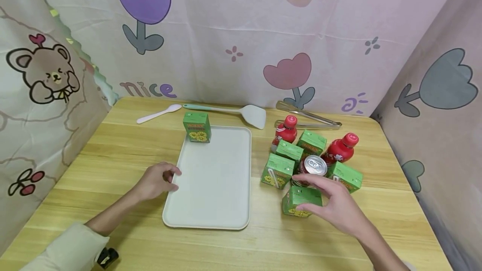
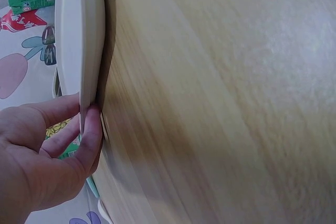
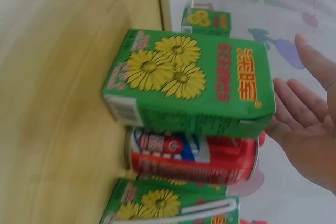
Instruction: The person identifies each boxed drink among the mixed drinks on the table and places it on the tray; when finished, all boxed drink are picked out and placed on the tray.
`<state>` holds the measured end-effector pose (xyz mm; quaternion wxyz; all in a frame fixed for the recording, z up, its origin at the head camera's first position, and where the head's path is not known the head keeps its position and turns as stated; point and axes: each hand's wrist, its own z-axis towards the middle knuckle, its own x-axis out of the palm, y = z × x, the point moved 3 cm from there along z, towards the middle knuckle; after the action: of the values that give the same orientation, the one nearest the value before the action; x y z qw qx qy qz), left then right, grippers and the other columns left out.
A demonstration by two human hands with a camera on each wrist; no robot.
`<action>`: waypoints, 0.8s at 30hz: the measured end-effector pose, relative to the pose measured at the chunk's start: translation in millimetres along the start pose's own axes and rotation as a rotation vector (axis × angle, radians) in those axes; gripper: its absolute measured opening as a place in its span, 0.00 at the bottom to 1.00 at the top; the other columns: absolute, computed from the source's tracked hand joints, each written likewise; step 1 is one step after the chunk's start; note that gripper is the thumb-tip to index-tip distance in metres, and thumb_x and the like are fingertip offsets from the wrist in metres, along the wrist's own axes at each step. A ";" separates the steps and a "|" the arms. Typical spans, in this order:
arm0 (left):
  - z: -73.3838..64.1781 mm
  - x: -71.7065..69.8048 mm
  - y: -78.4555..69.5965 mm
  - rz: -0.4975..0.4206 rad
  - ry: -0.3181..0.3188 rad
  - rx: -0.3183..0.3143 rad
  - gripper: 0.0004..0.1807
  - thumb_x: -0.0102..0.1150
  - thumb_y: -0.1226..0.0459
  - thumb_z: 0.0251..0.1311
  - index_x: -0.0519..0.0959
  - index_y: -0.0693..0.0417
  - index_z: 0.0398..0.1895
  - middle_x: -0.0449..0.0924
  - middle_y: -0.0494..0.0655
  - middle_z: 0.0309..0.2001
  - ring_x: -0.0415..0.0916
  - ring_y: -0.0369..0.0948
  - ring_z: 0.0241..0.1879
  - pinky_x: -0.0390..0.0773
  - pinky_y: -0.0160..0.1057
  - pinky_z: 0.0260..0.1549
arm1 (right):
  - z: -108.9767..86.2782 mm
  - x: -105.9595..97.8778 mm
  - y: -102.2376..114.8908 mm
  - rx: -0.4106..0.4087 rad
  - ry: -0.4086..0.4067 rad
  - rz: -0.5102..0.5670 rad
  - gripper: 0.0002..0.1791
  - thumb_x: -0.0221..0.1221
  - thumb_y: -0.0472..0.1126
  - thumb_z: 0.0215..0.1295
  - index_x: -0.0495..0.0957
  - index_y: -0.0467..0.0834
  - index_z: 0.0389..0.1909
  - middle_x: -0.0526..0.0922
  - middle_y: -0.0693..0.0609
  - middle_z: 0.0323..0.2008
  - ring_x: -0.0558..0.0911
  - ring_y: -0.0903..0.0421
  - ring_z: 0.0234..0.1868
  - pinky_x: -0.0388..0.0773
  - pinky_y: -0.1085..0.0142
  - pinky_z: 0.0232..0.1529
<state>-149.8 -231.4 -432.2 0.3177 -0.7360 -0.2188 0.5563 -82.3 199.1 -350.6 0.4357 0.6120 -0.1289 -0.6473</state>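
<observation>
My left hand [image 1: 156, 181] pinches the left rim of a cream rectangular tray [image 1: 212, 183]; in the left wrist view its fingers lie on both sides of the rim [image 2: 92, 40]. Over the nearest green drink carton [image 1: 295, 201], my right hand [image 1: 340, 206] is spread, thumb apart from the fingers. In the right wrist view this carton [image 3: 184, 77] stands upright, with yellow flowers on its face and the hand [image 3: 310, 114] at its top. Just behind it is a red drink can [image 1: 314, 165]. Another green carton [image 1: 198, 127] stands at the tray's far left corner.
Around the can are several more green cartons [image 1: 278, 171] and two red bottles [image 1: 286, 131] with red caps. Along the back of the wooden table [image 1: 113, 149] lie a white spoon [image 1: 160, 113], a spatula [image 1: 253, 116] and metal tongs [image 1: 308, 116]. Printed cloth [image 1: 218, 53] hangs behind.
</observation>
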 end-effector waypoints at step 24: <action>0.0 -0.1 0.5 0.005 0.002 -0.004 0.17 0.68 0.73 0.43 0.78 0.62 0.40 0.72 0.50 0.31 0.68 0.41 0.30 0.69 0.30 0.23 | -22.4 2.5 -23.1 -0.058 -0.167 -0.174 0.29 0.76 0.39 0.35 0.83 0.53 0.46 0.85 0.57 0.45 0.81 0.65 0.48 0.63 0.88 0.53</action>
<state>-149.9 -231.8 -432.5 0.3151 -0.7377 -0.2176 0.5560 -71.1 219.1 -373.3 0.3829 0.5521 -0.0924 -0.7349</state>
